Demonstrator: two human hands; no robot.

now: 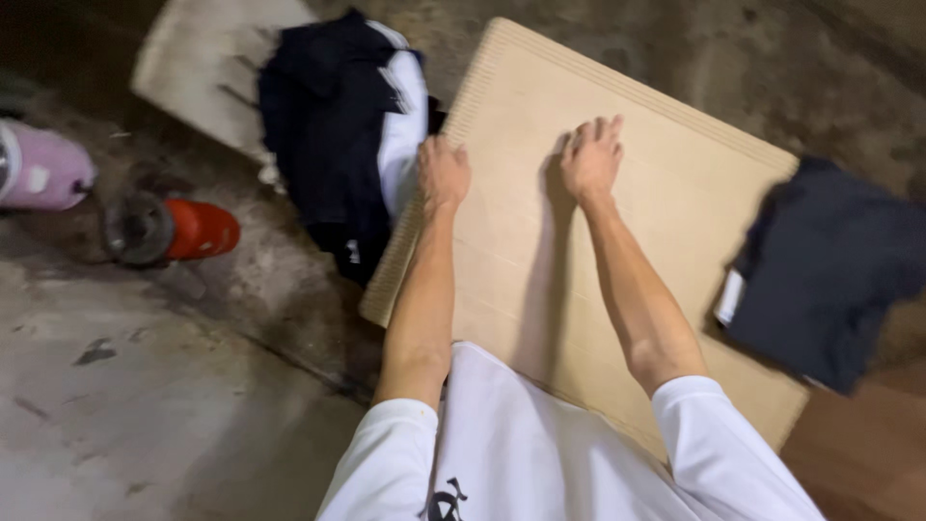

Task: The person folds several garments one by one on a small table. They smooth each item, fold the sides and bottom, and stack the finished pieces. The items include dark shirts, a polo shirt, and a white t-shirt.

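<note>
Concrete floor, blurred; tan cardboard sheet (pixel 617 241) under both hands.

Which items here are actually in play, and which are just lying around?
In play: left hand at the dark clothes pile; right hand flat on the cardboard sheet.
Lying about: folded dark garment, red bottle, pink container, pale board.

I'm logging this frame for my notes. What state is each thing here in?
Left hand: at the cardboard's left edge, beside the clothes pile.
Right hand: open, flat on the cardboard sheet.
Dark clothes pile: heaped, unfolded.
Dark garment: folded, on the sheet's right edge.
Red bottle: lying on its side.
</note>
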